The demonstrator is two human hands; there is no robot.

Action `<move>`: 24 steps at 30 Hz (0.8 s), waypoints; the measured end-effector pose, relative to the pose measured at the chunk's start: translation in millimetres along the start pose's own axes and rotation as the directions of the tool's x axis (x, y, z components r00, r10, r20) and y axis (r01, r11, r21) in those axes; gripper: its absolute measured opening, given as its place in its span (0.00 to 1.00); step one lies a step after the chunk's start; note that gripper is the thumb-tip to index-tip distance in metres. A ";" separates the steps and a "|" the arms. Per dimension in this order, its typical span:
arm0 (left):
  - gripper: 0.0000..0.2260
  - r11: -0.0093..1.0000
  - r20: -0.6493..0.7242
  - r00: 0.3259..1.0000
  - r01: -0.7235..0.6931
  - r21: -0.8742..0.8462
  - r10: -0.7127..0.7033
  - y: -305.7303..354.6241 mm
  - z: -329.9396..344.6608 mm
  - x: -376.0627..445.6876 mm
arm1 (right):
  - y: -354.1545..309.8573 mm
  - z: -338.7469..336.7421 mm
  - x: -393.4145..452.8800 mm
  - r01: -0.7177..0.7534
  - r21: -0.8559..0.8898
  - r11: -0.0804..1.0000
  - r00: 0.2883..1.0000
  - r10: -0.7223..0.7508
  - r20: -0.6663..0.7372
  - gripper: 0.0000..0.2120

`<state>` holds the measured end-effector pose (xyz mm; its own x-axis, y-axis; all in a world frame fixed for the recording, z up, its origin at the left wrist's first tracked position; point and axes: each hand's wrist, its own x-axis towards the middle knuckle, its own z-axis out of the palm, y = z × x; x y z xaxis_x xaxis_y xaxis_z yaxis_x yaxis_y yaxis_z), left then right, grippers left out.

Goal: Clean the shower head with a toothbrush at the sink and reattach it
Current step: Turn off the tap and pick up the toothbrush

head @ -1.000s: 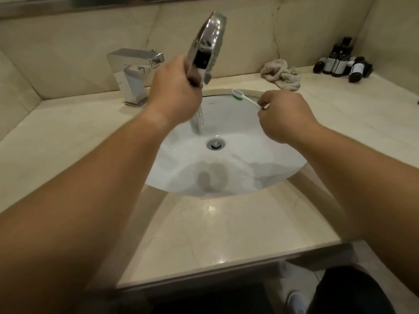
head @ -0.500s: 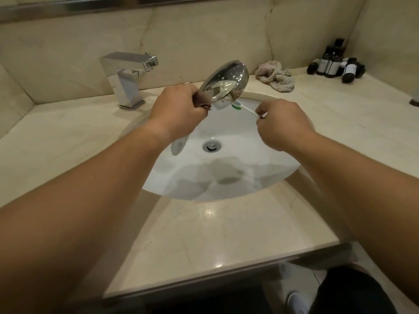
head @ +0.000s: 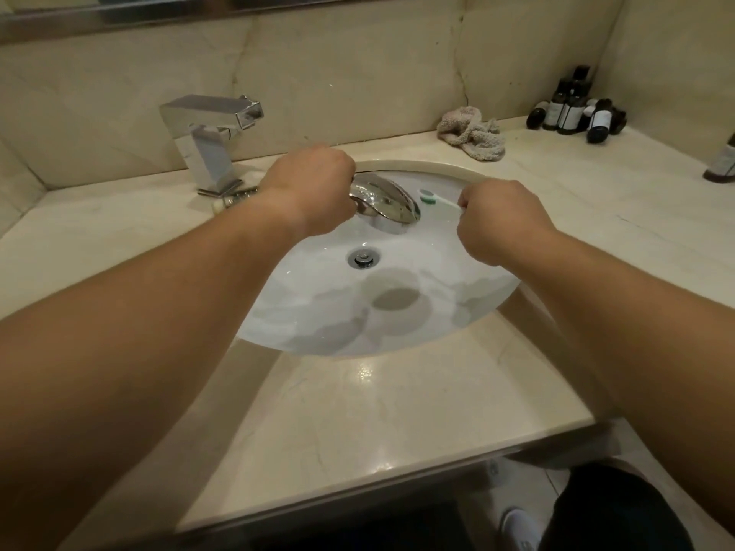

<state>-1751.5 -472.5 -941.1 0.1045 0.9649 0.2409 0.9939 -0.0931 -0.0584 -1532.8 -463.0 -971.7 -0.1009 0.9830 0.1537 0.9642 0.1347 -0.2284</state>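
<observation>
**Shower head lowered over the basin, brush at the ready**

My forearms reach across the pale stone desk (head: 378, 411) to the white sink (head: 457, 296). My left hand (head: 314, 192) is clenched around the handle of the chrome shower head (head: 387, 202), held above the basin with its shiny back up and the spray face turned away from me. My right hand (head: 497, 220) grips the toothbrush (head: 431, 197), bristles just beside the rim and apart from it. To scrub well, I should turn the nozzles up, steady the head, then work the bristles across them. Beyond stands the tap (head: 212, 141), not running.
</observation>
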 end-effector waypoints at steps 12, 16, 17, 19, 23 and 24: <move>0.10 0.995 -0.057 0.994 0.085 -0.060 -0.088 4.6 18.2 -0.3 | -4.5 -0.2 -2.8 0.036 0.115 0.993 0.988 -0.018 -0.151 0.11; 0.10 0.992 -0.013 0.994 0.109 -0.060 -0.110 2.2 16.2 -1.0 | -1.5 2.5 -0.8 0.025 0.090 0.996 0.991 -0.012 -0.133 0.11; 0.11 0.987 -0.037 0.990 0.133 -0.085 -0.137 0.5 17.3 -1.7 | -1.0 2.8 -0.9 0.017 0.102 0.995 0.991 -0.004 -0.133 0.11; 0.15 0.980 -0.067 0.983 0.163 -0.117 -0.171 1.3 19.7 -2.0 | 0.4 3.5 -1.9 0.004 0.114 0.993 0.990 0.012 -0.140 0.10; 0.09 0.985 -0.034 0.988 0.149 -0.087 -0.152 -0.8 25.2 -6.3 | 1.9 2.8 -2.3 0.041 0.064 0.997 0.992 -0.033 -0.124 0.11; 0.08 0.984 -0.051 0.987 0.149 -0.102 -0.155 -1.0 25.9 -4.6 | 3.3 -0.5 -2.5 0.043 0.047 0.998 0.992 -0.037 -0.122 0.11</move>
<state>-1753.9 -470.6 -967.2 -0.0487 0.9538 0.2966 0.9967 0.0270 0.0770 -1529.2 -465.1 -972.4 -0.1054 0.9547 0.2784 0.9464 0.1823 -0.2668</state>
